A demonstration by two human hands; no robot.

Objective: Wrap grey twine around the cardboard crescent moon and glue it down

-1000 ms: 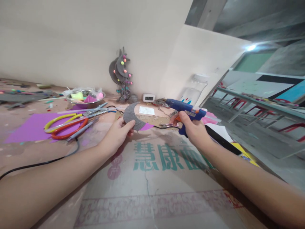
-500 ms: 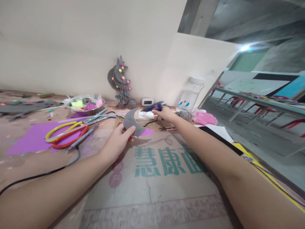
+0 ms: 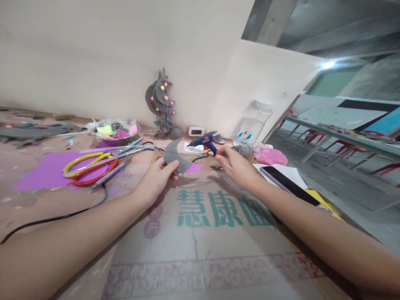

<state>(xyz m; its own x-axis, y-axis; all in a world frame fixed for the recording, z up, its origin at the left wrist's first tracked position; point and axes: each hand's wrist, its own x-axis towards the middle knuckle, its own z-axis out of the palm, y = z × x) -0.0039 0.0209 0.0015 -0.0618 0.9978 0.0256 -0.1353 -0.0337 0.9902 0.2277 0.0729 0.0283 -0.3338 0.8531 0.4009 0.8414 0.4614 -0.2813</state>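
Observation:
Between the thumb and fingers of my left hand point(image 3: 161, 173) is a crescent wrapped in grey yarn point(image 3: 175, 156), with a bit of purple point(image 3: 194, 168) showing at its lower right. My right hand point(image 3: 233, 164) grips the lower handle of a blue hot glue gun point(image 3: 202, 141), whose nozzle points left toward the crescent. Behind the gun lies a white piece of paper point(image 3: 189, 148). A finished-looking hanging of grey crescents with coloured pompoms point(image 3: 163, 98) leans against the wall. A ball of grey yarn point(image 3: 176, 133) sits beside it.
Large scissors with yellow and red handles point(image 3: 93, 170) lie on purple sheet point(image 3: 37, 173) at left, before a metal bowl of pompom materials point(image 3: 115, 137). A small digital clock point(image 3: 196, 131), clear plastic jar point(image 3: 250, 123), grey yarn point(image 3: 243, 151), pink bundle point(image 3: 270, 156) and phone point(image 3: 289, 185) are also there.
My right hand has shifted from over the glue gun's body to its handle, and the gun now sits tilted with its handle toward me. My left hand still holds the crescent.

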